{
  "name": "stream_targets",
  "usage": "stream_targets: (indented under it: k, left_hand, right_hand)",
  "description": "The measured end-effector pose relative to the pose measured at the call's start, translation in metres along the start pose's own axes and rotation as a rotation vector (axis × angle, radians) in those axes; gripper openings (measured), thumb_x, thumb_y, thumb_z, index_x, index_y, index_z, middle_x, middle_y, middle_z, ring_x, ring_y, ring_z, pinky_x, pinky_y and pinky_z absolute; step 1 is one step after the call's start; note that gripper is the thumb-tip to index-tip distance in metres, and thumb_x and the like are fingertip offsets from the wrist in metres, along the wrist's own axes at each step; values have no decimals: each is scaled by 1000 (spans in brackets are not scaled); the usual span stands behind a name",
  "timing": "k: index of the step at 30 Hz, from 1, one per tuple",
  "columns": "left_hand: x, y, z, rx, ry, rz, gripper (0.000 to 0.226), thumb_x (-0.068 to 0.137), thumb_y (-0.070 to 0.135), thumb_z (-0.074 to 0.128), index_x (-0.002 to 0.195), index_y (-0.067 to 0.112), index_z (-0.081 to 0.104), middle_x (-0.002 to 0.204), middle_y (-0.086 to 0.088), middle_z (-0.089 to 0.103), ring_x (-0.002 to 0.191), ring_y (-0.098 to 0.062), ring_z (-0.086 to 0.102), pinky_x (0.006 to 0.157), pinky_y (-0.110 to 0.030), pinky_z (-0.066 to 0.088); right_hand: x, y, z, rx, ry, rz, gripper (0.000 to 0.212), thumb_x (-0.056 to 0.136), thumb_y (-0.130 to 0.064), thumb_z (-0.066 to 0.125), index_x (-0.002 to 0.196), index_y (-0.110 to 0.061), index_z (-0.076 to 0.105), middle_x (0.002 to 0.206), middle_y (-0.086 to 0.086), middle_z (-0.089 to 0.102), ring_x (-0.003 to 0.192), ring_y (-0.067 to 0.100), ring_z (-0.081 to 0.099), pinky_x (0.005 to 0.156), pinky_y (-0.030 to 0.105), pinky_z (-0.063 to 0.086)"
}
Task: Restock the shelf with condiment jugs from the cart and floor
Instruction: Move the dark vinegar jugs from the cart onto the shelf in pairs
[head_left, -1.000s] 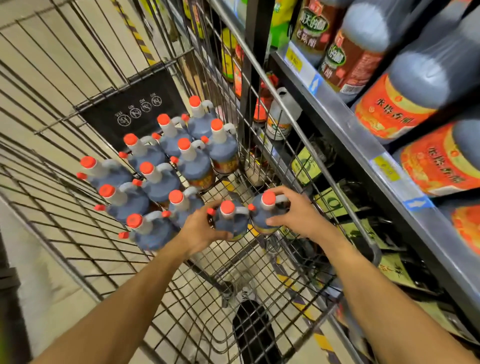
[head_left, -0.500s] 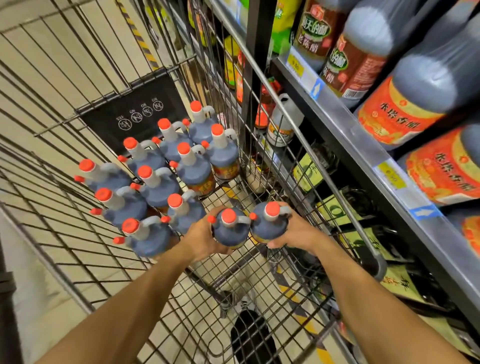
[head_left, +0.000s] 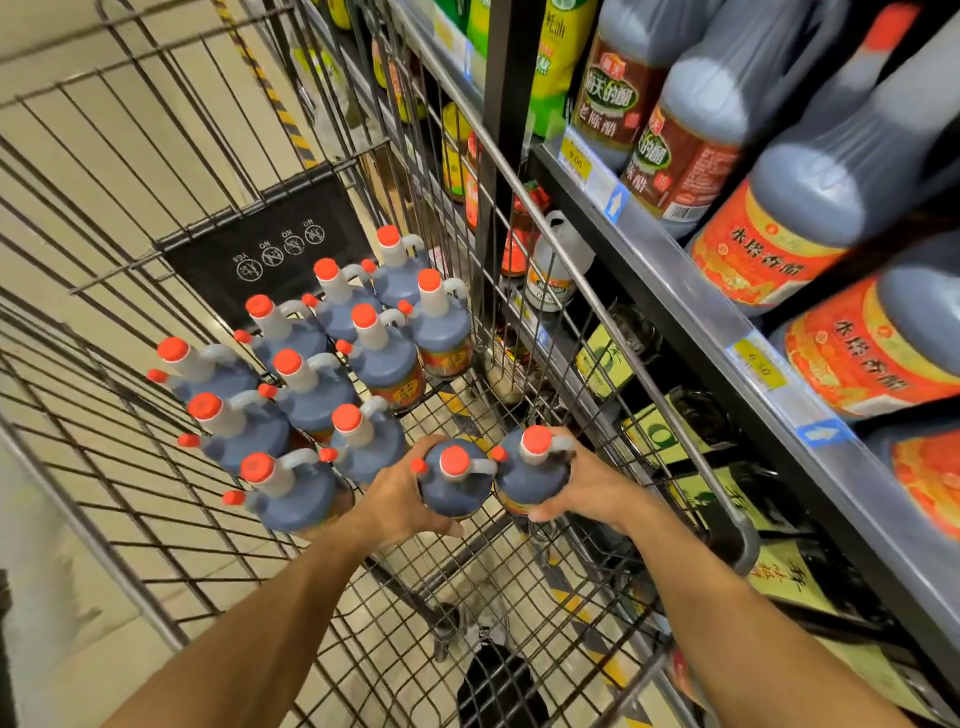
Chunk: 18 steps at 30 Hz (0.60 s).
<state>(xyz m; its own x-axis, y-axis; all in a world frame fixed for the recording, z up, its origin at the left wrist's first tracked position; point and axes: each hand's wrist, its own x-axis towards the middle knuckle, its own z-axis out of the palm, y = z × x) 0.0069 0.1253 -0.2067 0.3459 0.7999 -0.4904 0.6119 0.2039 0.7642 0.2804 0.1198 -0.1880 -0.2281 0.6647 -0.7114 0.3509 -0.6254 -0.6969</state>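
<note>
Nearest: both forearms reach down into the wire cart (head_left: 156, 519). The left hand (head_left: 400, 499) wraps the shoulder of one dark jug (head_left: 454, 486); its grip is closed round the body, thumb on the near side. The right hand (head_left: 582, 486) holds a second jug (head_left: 530, 470) the same way, fingers curled behind it, thumb in front. The two held jugs touch side by side, upright, at the cart's near right corner; whether their bases sit on the cart floor or hang clear of it cannot be told.

Just beyond, to the left: a cluster of matching jugs (head_left: 311, 384), red caps up, packed close on the cart floor.

Farther right: the shelf (head_left: 675, 270), edge carrying price tags, with larger dark bottles (head_left: 810, 218) lying tilted above it.

Handling, as judgement: the jugs look full, so probably heavy for one hand each. Smooth moulded plastic, stiff, likely slippery on the rounded shoulder. Each has a loop handle beside the neck; that looks the surer hold than the body. Caps and small side spouts should not bear the load.
</note>
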Motion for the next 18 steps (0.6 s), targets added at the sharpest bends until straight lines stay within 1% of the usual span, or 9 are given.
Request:
stream_targets:
  k: [2, 6, 7, 9, 10, 11, 13, 15, 18]
  left_hand:
    - [0, 0, 4, -38, 14, -16, 102, 46, 23, 101, 129, 38, 45, 116, 20, 63, 105, 4, 61, 79, -4, 47]
    - [4, -1, 9, -117, 32, -54, 89, 48, 13, 100, 118, 35, 49, 105, 17, 66, 91, 15, 62, 72, -4, 47]
    - [5, -1, 9, -132, 27, -73, 89, 47, 13, 100, 118, 34, 51, 105, 15, 68, 92, 12, 63, 76, -6, 49]
    - [7, 1, 7, -156, 2, -89, 91, 44, 23, 102, 122, 31, 57, 109, 9, 72, 101, -1, 67, 90, -23, 56]
    - [8, 2, 6, -170, -18, -86, 92, 42, 28, 102, 123, 29, 60, 111, 7, 73, 104, -8, 69, 92, -31, 57]
    - [8, 4, 4, -167, -34, -92, 91, 41, 30, 102, 123, 26, 63, 110, 6, 74, 105, -13, 70, 90, -32, 58]
    - [5, 10, -1, -161, -56, -99, 84, 44, 21, 101, 120, 23, 65, 108, 3, 75, 103, -16, 71, 82, -26, 57]
    - [-2, 19, -7, -181, -64, -86, 77, 49, 11, 99, 117, 22, 66, 106, 3, 76, 99, -12, 71, 80, -24, 56]
    - [-15, 37, -22, -226, -71, -62, 76, 50, 9, 98, 118, 20, 66, 110, 0, 76, 105, -17, 71, 89, -35, 59]
  right_hand:
    - [3, 3, -2, -5, -4, -2, 101, 61, 9, 89, 138, -36, 41, 132, -6, 59, 121, 15, 58, 103, 41, 53]
    - [8, 5, -3, -13, -18, 16, 98, 62, 6, 90, 138, -33, 44, 130, -7, 62, 120, 13, 60, 93, 27, 54]
    - [9, 5, -3, -13, -15, 20, 96, 61, 5, 91, 138, -30, 46, 130, -6, 63, 121, 14, 60, 94, 28, 54]
    - [12, 3, -5, -2, -5, 25, 95, 57, -1, 94, 137, -26, 50, 128, -5, 66, 120, 16, 62, 101, 36, 52]
    - [10, 2, -5, 2, -5, 24, 95, 53, -6, 96, 136, -26, 52, 127, -5, 67, 119, 16, 62, 104, 40, 51]
    - [10, 2, -7, 1, -6, 16, 96, 49, -11, 98, 134, -26, 54, 126, -5, 68, 118, 16, 63, 106, 43, 50]
    - [6, -2, -10, 5, -16, 7, 98, 45, -17, 99, 133, -25, 56, 124, -5, 70, 117, 15, 65, 106, 44, 50]
    - [-6, -13, -11, 24, -26, -14, 93, 53, -6, 96, 135, -22, 55, 123, -5, 71, 115, 14, 66, 104, 40, 52]
    - [-29, -33, -14, 42, -27, -81, 89, 63, 4, 90, 139, -21, 51, 128, -4, 69, 117, 14, 66, 101, 38, 53]
